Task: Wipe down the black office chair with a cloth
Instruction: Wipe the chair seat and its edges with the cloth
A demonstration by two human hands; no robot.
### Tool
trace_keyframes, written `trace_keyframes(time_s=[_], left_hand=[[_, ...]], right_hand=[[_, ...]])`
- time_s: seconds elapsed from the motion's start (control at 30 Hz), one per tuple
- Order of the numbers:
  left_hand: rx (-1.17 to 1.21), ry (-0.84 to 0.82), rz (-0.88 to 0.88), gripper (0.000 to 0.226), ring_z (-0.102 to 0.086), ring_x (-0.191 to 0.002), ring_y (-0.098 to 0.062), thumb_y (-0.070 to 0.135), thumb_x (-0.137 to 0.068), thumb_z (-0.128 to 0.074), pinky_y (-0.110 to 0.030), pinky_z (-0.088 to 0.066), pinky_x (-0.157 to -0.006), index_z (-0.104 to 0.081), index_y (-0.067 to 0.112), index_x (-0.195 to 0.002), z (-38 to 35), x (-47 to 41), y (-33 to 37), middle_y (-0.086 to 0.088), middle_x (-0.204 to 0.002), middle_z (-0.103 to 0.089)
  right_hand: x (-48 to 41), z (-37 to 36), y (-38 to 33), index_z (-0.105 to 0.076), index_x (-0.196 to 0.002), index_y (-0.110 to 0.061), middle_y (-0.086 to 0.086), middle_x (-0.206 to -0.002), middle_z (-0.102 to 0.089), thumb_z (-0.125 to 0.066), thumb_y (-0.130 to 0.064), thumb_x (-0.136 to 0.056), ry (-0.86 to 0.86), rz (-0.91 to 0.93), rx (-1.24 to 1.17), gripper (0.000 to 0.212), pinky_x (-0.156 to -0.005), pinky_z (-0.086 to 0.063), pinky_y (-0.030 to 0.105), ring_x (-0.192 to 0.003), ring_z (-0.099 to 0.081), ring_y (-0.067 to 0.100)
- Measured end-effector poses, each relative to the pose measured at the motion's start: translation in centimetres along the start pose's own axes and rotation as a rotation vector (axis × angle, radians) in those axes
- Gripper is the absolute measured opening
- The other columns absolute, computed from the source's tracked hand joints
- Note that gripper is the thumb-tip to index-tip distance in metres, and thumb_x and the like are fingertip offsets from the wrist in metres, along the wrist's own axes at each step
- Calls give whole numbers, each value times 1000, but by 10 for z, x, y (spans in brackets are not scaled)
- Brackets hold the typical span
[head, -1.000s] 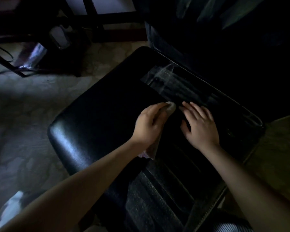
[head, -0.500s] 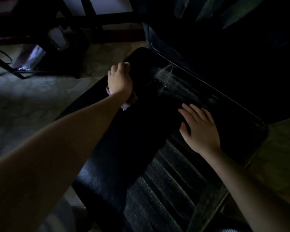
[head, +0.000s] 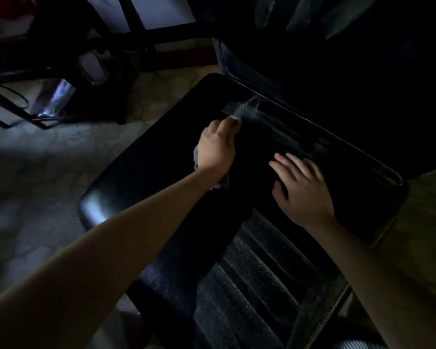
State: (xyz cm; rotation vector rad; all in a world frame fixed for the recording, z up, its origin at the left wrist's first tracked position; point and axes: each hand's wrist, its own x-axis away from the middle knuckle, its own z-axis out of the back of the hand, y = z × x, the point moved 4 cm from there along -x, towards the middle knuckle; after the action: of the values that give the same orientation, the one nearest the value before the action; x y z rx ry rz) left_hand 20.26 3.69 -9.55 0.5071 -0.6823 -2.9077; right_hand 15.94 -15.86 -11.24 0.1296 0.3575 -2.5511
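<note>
Flooring, pale and faintly patterned, fills the left. Beside it stands the black office chair, its seat glossy and smooth with a rounded edge, turning ribbed and dust-speckled nearer me. My left hand, at the seat's far left corner half a second ago, has swept back inward. Its fingers curl round the soft pale cloth and press it on the seat just below a grey dust streak. My right hand has stayed flat on the seat, fingers straight and slightly apart.
</note>
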Motion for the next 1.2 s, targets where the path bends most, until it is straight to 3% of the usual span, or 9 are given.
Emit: trace_keyframes(time_s=[0.17,0.33,0.4,0.47,0.6,0.77,0.93,1.07,1.2], left_hand=[[42,-59,-134,29,-59,-91,-31,13,-91,-51,-28,-36,-80,-60,9,-118,-5,32,33,-11,-104,-62],[209,-212,-386,31,-59,-87,-25,17,-90,-45,-29,-43,-77,-62,4,-112,-4,75,72,-12,-101,-64],[348,-271,-349,29,-57,-94,-18,15,-91,-50,-20,-43,-83,-62,3,-115,4,73,69,-11,-105,-64],[365,-184,-228,28,-56,-95,-17,14,-90,-51,-11,-38,-84,-62,2,-114,14,56,54,-12,-103,-65],[176,69,110,30,-55,-95,-30,19,-93,-43,-21,-31,-73,-60,2,-110,38,-4,1,-19,-102,-61],[-29,74,225,32,-51,-105,-36,18,-98,-38,-34,-36,-86,-55,3,-120,35,-72,-56,-21,-115,-55],[-130,-8,196,33,-47,-111,-38,16,-98,-38,-40,-36,-90,-50,7,-127,8,-69,-45,-22,-124,-50],[-102,-45,50,31,-50,-105,-39,16,-97,-41,-40,-38,-82,-52,8,-125,-1,-54,-16,-22,-118,-52],[-88,-88,-37,34,-50,-107,-35,16,-96,-43,-39,-40,-86,-48,12,-129,-13,-35,17,-16,-118,-52]], right_hand=[[0,4,0,-54,-128,-6,14,-136,-52,-35,-27,-89,100,10,-54,49,-103,-25,39,-123,-43,25],[3,10,-1,-41,-137,-9,15,-141,-46,-37,-20,-86,187,67,-166,53,-102,-28,39,-125,-43,26],[4,11,0,-37,-138,-10,16,-141,-45,-36,-22,-88,206,54,-191,52,-101,-30,41,-125,-47,31],[4,12,0,-35,-137,-10,17,-140,-46,-35,-24,-90,221,28,-200,50,-101,-31,42,-123,-49,34],[4,10,1,-40,-137,-7,16,-143,-43,-33,-29,-93,163,-46,-202,50,-106,-24,39,-129,-41,28],[2,8,2,-48,-132,0,17,-142,-44,-32,-30,-91,116,-70,-89,53,-106,-23,37,-126,-46,30],[2,6,1,-46,-133,-2,17,-144,-42,-32,-30,-92,118,-45,-60,53,-106,-22,39,-128,-41,29],[2,5,0,-42,-136,-4,15,-147,-38,-30,-31,-94,121,-22,-64,51,-107,-20,38,-130,-33,24],[2,7,-1,-42,-136,-4,15,-146,-39,-30,-31,-94,143,-25,-88,51,-107,-21,38,-129,-35,24]])
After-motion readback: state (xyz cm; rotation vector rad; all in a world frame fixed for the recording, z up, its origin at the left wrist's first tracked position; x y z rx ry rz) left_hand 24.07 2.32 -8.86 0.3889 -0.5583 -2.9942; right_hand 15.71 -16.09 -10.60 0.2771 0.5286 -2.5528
